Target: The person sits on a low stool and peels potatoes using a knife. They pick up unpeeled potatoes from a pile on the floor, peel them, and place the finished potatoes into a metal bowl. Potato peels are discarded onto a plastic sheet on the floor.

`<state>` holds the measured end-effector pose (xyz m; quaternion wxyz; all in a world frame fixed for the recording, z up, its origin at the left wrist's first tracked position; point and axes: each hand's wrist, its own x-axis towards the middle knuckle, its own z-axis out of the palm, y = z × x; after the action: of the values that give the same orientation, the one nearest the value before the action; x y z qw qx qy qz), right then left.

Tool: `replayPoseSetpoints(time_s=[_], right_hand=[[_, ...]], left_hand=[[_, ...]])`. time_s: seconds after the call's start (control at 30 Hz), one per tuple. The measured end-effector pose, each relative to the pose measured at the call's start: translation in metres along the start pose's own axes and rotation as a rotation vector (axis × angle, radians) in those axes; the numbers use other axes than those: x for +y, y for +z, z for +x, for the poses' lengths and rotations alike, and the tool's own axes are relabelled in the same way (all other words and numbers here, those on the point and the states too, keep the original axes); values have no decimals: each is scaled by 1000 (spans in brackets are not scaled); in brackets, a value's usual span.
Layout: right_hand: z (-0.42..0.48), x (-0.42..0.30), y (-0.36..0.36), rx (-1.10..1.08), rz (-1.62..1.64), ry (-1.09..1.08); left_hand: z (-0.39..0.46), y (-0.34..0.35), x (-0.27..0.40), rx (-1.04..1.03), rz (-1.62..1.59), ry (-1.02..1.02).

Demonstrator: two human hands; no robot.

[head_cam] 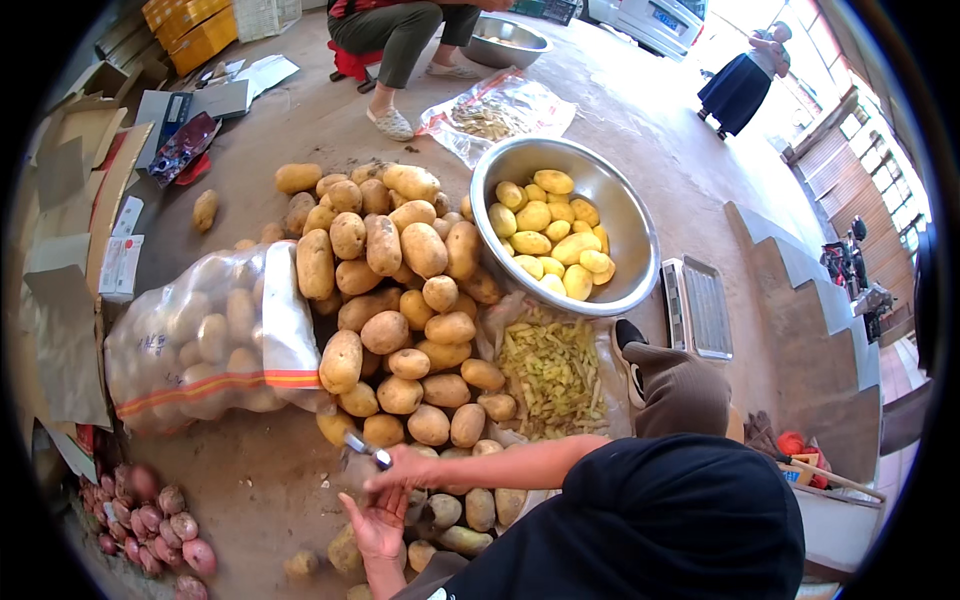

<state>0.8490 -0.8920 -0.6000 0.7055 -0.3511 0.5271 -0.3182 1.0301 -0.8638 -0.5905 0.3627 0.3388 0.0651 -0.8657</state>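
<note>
My right hand (405, 466) reaches in from the right, closed around a small metal-headed tool (367, 451), which looks like a peeler and is blurred. Just below it, my left hand (380, 525) has its palm turned up and fingers apart, holding nothing; its fingertips are close to or partly behind the right hand. Unpeeled potatoes (386, 331) are heaped on the floor beyond and beside both hands. Green-yellow peelings (553, 375) lie on a plastic sheet to the right of the heap. Behind them, a steel basin (645, 262) holds several peeled yellow potatoes (576, 247).
A clear plastic sack (187, 337) of potatoes lies left of the heap. Red onions (154, 529) are at lower left, with a blurred round thing (142, 482) above. A scale (697, 307) stands near my knee. One person (397, 45) sits ahead; another (742, 82) stands farther back.
</note>
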Motion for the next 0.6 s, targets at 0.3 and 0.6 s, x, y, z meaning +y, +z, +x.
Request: replayPoseSetpoints(time_s=[0.3,0.6], right_hand=[[-6,-220,-276,423,511,-380],[18,-209,-223,412,227,-204]], left_hand=[[-59,-178,99,723,1185,873],[-143,-236,31,1792,1826,78]])
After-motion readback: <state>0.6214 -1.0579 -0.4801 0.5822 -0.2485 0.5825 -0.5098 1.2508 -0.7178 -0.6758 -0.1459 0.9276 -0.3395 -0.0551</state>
